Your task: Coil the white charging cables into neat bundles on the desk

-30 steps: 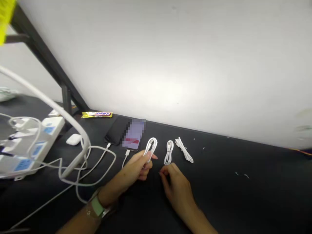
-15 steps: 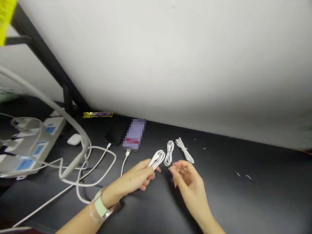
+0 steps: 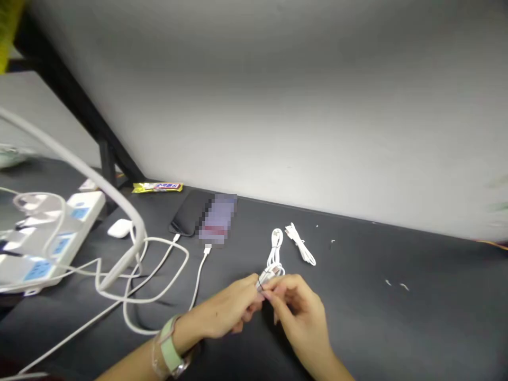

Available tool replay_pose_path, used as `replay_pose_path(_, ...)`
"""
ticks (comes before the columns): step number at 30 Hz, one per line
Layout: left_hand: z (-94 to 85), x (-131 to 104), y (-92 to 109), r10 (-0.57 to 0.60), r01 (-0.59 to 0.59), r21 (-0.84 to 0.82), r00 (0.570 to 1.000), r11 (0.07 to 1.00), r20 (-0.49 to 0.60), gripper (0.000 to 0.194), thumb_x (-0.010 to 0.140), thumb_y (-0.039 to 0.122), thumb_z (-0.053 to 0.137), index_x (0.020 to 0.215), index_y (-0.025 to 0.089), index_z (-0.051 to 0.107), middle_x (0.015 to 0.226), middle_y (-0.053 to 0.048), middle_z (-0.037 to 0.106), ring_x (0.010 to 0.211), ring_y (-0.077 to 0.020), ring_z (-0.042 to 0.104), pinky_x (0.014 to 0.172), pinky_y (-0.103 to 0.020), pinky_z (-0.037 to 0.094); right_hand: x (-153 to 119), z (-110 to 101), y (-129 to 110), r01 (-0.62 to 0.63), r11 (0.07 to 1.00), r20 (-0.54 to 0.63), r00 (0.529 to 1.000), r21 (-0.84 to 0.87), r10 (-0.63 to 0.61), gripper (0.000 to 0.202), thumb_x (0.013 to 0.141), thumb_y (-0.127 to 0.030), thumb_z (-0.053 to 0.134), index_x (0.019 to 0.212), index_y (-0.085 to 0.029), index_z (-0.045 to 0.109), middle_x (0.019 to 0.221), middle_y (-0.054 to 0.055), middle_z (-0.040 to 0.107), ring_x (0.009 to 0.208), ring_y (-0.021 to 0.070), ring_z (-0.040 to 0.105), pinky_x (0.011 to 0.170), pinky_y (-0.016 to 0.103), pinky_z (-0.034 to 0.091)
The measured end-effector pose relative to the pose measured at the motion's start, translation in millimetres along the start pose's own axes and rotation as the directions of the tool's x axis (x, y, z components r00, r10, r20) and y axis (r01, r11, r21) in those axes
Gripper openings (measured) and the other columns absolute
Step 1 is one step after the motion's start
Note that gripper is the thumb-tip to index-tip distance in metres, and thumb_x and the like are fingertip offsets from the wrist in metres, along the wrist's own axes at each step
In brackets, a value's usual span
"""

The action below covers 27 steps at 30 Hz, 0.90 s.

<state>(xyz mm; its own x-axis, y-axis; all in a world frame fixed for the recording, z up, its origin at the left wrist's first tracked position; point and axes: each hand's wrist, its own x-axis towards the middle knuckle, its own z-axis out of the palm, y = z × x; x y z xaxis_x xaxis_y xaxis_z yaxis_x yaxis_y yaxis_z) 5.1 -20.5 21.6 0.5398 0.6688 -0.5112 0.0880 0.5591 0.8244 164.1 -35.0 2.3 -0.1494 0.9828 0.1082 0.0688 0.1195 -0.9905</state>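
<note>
My left hand (image 3: 234,307) is closed around a coiled white charging cable (image 3: 272,273), whose looped end sticks out past the fingers. A thin dark tie (image 3: 260,286) crosses this bundle. My right hand (image 3: 299,312) is pinched against the bundle, thumb and forefinger on the end of that tie; the fingertips partly hide it. Just behind lies a second coiled white cable (image 3: 277,239), partly covered by the held one. To its right rests a third folded white cable (image 3: 300,244) on the dark table.
Left of my hands, two phones (image 3: 189,214) (image 3: 217,218) lie with white cables plugged in. A white power strip (image 3: 81,233), looping cords, a white earbud case (image 3: 119,228) and a yellow snack wrapper (image 3: 157,187) lie farther left. Small white scraps (image 3: 404,287) are on the right.
My right hand has moved left to meet the cable bundle, its fingertips now against it. My left hand has shifted slightly right and toward me, keeping hold of the cable.
</note>
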Motion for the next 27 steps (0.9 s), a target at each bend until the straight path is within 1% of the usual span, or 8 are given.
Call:
replay_pose_path(2,0.1,-0.9,0.2,0.006,-0.007,0.003,1.000,1.000,0.007,0.025,0.084,0.044,0.044,0.087,0.020,0.045,0.069,0.006,0.035,0.048,-0.0055,0.024,0.039,-0.016,0.027,0.4,-1.6,0.6,0.035,0.999,0.011,0.999,-0.020,-0.035,0.013,0.085,-0.019,0.057,0.074,-0.020,0.051,0.085,0.003,0.068,0.041,0.0062,0.049,0.040,0.020,0.042)
replay_pose_path(6,1.2,-2.0,2.7,0.007,-0.008,0.039,0.999,0.999,0.037,0.028,0.083,0.047,0.043,0.085,0.020,0.045,0.069,0.005,0.036,0.049,-0.0062,0.028,0.038,-0.017,0.029,2.0,-3.1,-0.7,0.169,0.976,0.001,0.985,-0.140,-0.171,0.016,0.085,-0.016,0.057,0.072,-0.021,0.048,0.080,0.003,0.068,0.058,0.0114,0.059,0.051,0.021,0.045)
replay_pose_path(8,2.4,-1.1,4.7,-0.015,0.015,-0.010,1.000,1.000,0.027,0.032,0.082,0.051,0.041,0.080,0.019,0.044,0.068,0.005,0.035,0.047,-0.0052,0.025,0.038,-0.017,0.027,1.8,-2.5,-1.5,0.175,0.970,-0.003,0.984,-0.169,-0.178,0.020,0.084,-0.017,0.057,0.070,-0.021,0.045,0.078,0.003,0.067,0.063,0.0129,0.060,0.052,0.021,0.044)
replay_pose_path(10,3.6,1.2,6.2,-0.042,0.039,-0.097,0.998,0.995,-0.035,0.034,0.082,0.053,0.038,0.078,0.019,0.043,0.064,0.006,0.033,0.045,-0.0042,0.020,0.039,-0.016,0.020,0.8,-1.4,-1.3,0.136,0.978,-0.001,0.990,-0.160,-0.138,0.022,0.085,-0.018,0.057,0.069,-0.021,0.042,0.077,0.003,0.065,0.058,0.0113,0.057,0.048,0.020,0.042)
replay_pose_path(13,4.3,5.3,6.1,-0.054,0.028,-0.184,0.989,0.983,-0.138,0.038,0.083,0.055,0.038,0.087,0.019,0.046,0.064,0.007,0.033,0.045,-0.0039,0.018,0.041,-0.017,0.013,-0.5,0.0,0.6,0.061,0.986,-0.006,0.998,-0.154,-0.063,0.021,0.085,-0.022,0.058,0.071,-0.021,0.042,0.076,0.003,0.063,0.053,0.0099,0.052,0.044,0.020,0.038)
replay_pose_path(18,4.5,5.9,4.0,0.027,-0.059,-0.208,0.988,0.976,-0.151,0.042,0.081,0.059,0.045,0.095,0.019,0.048,0.066,0.007,0.033,0.046,-0.0037,0.018,0.041,-0.018,0.012,1.1,0.4,3.0,-0.009,0.994,-0.029,1.000,-0.107,0.006,0.019,0.085,-0.028,0.058,0.074,-0.021,0.044,0.075,0.003,0.062,0.053,0.0105,0.052,0.048,0.021,0.042)
replay_pose_path(23,7.9,1.4,3.1,0.061,-0.072,-0.069,0.987,0.995,-0.146,0.040,0.085,0.059,0.040,0.085,0.019,0.046,0.065,0.006,0.034,0.049,-0.0059,0.022,0.044,-0.020,0.017,3.0,-0.5,6.0,-0.057,0.998,-0.011,0.998,-0.025,0.056,0.017,0.086,-0.031,0.057,0.079,-0.021,0.046,0.071,0.000,0.060,0.049,0.0096,0.048,0.050,0.022,0.042)
replay_pose_path(27,10.1,0.1,3.2,0.192,-0.171,0.112,0.956,0.979,-0.223,0.037,0.089,0.052,0.036,0.080,0.018,0.048,0.067,0.004,0.039,0.057,-0.0093,0.032,0.052,-0.022,0.026,5.1,-1.4,7.0,-0.145,0.989,-0.010,0.989,0.026,0.146,0.022,0.083,-0.033,0.061,0.077,-0.021,0.045,0.068,-0.001,0.057,0.050,0.0092,0.048,0.046,0.020,0.039)
